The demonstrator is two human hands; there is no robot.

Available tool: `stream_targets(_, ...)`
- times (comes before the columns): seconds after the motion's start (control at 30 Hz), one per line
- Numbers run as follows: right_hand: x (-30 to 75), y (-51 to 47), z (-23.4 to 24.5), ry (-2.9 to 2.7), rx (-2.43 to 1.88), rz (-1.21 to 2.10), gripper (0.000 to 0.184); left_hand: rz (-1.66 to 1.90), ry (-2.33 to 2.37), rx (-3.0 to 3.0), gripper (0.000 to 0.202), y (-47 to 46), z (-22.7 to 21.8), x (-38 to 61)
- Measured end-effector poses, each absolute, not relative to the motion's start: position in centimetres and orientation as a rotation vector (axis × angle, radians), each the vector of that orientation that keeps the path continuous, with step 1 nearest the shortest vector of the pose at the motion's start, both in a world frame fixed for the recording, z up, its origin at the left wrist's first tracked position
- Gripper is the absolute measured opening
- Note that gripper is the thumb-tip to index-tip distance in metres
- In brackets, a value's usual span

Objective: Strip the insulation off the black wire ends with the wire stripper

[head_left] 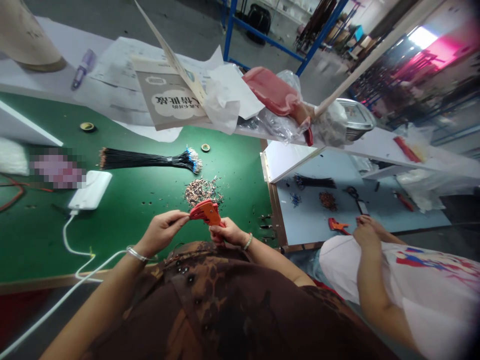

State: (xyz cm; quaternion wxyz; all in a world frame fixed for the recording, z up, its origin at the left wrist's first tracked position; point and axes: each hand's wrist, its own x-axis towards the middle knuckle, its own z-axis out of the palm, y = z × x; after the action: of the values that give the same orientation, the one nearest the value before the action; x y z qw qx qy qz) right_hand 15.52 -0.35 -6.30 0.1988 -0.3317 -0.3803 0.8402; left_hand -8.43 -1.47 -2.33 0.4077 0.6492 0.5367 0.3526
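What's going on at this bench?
Someone's right hand grips a red-orange hand tool in front of a green tabletop. The left hand has its fingertips pinched together at the tool's nose; can't make out whether they hold anything. Beyond the tool lies a pile of small clippings, then a bundle of black wires with blue near one end. To the right, a co-worker sits at a blue tabletop.

We see the right hand [228, 232] gripping a red-orange hand tool [210, 214] over the green bench [240, 170], with the left hand [161, 231] pinching at the tool's nose. Just beyond, we note a heap of clippings [202, 191], then a bundle of black wires [146, 159]; at right, a co-worker's hands [367, 231] nearly meet.
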Motion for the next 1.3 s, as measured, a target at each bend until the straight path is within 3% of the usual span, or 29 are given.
stream_targets(0.2,16.3,0.4,-6.2,-1.122,-0.818,2.454,0.049,0.867,1.366,1.604,0.037,-1.5,-2.1,-8.4)
stream_targets(0.5,17.1,1.5,-5.6,-1.07,-0.642,2.611,0.069,0.949,1.338,1.725,0.032,-1.2,-1.7,-8.3)
stream_targets(1.3,17.2,2.2,-5.0,-1.114,-0.577,2.685,0.067,0.931,1.345,1.87,0.027,-1.5,-1.1,-8.4)
